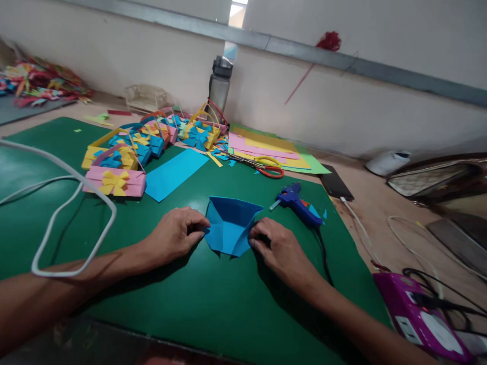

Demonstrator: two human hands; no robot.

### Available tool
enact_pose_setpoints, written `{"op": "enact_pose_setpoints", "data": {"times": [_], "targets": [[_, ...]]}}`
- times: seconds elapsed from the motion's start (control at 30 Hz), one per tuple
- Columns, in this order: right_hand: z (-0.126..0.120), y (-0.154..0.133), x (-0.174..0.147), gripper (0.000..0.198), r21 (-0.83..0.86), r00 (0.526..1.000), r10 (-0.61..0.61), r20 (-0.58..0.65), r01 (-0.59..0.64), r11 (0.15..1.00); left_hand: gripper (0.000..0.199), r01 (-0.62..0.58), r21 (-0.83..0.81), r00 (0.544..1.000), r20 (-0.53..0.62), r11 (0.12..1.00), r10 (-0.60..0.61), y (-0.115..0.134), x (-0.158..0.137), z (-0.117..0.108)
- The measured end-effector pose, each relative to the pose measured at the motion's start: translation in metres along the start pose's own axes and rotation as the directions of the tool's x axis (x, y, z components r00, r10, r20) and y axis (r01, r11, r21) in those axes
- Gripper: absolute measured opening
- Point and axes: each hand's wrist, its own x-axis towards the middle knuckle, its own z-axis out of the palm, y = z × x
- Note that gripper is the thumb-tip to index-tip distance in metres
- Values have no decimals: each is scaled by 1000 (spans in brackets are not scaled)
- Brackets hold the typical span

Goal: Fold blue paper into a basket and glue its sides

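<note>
A folded blue paper box (pixel 230 230) stands between my hands over the green mat (pixel 213 299), its top gaping toward me. Thumb and fingers of my left hand (pixel 178 230) pinch its left edge. On the other side, my right hand (pixel 274 246) grips the right edge in the same way. A flat blue paper strip (pixel 175 175) lies behind my left hand. Beyond my right hand rests a blue glue gun (pixel 294 203) with its cord trailing toward me.
Several small paper handbags (pixel 116 181) with bows line the back left. Scissors (pixel 270 166) lie by stacked coloured paper (pixel 266 147). A bottle (pixel 219 86) stands at the wall. White cable (pixel 76 274) crosses the left; a purple power strip (pixel 422 317) sits right.
</note>
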Motion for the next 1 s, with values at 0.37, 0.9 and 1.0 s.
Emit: {"op": "enact_pose_setpoints", "data": {"times": [0.37,0.9,1.0], "targets": [[2,2,1,17,25,1000,22,-6,-22,999,18,-126,81,989,83,989,119,-7,0,-1],[-2,-1,-5,12,-73,998,-64,-18,63,995,15,-124,126,992,38,984,120,-4,1,-1],[0,-3,-4,10,-81,999,-36,-10,35,996,17,-111,153,993,47,982,105,-3,1,-1]]}}
